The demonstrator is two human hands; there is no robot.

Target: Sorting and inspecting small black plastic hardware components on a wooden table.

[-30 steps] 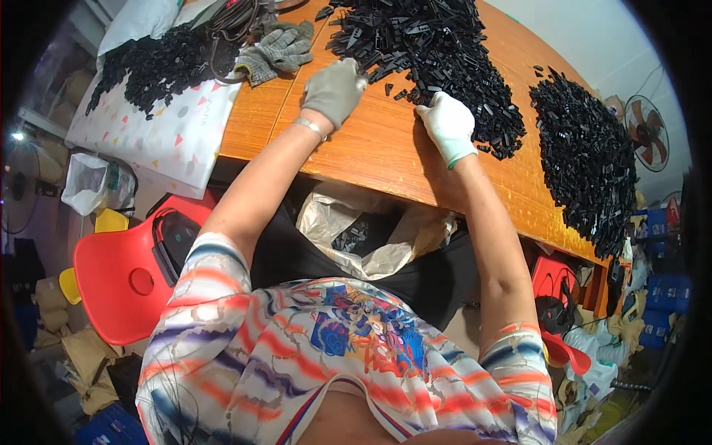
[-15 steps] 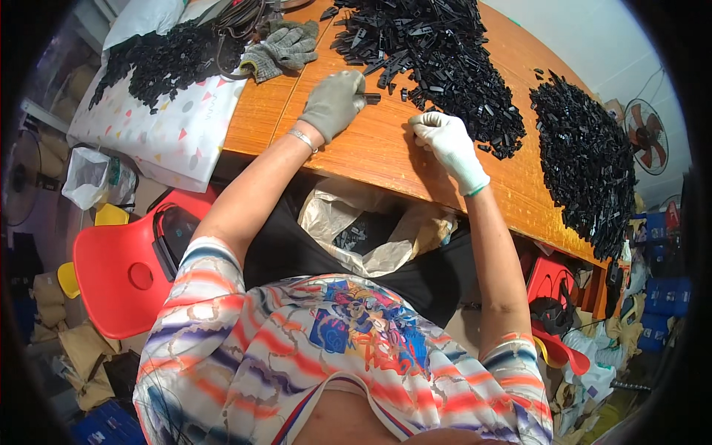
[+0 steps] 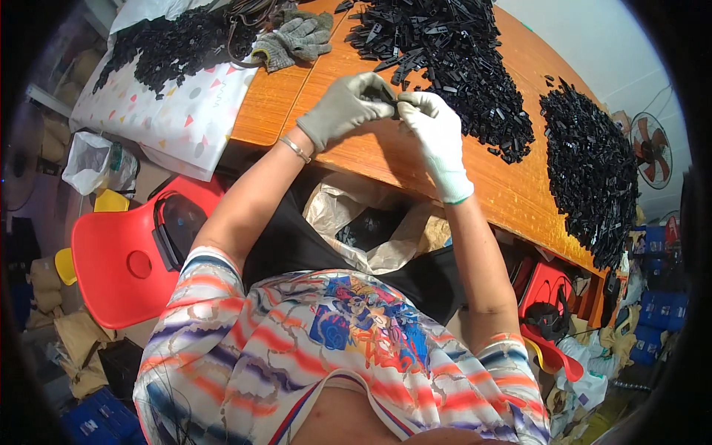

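Over the front part of the wooden table [image 3: 297, 119], my two gloved hands meet. My left hand [image 3: 337, 115], in a grey glove, is closed around a small black plastic piece [image 3: 380, 95], largely hidden by its fingers. In a white glove, my right hand [image 3: 437, 133] pinches at the right end of that piece. Whether a second small part sits between the right fingertips is hidden. Just beyond my hands lies a big heap of black plastic pieces [image 3: 445, 55], long pointed ones mixed with short ones.
Another black heap [image 3: 589, 170] covers the table's right end; a third [image 3: 174, 52] lies on a patterned white cover [image 3: 159, 130]. Spare grey gloves [image 3: 297, 44] rest near the back. An open bag [image 3: 322, 211] sits at my lap. Red chairs [image 3: 111, 259] and a fan [image 3: 651, 148] stand around.
My hands were apart and are now together: the left moved right with its black piece, and the right moved left and up to meet it. The view shifted slightly.
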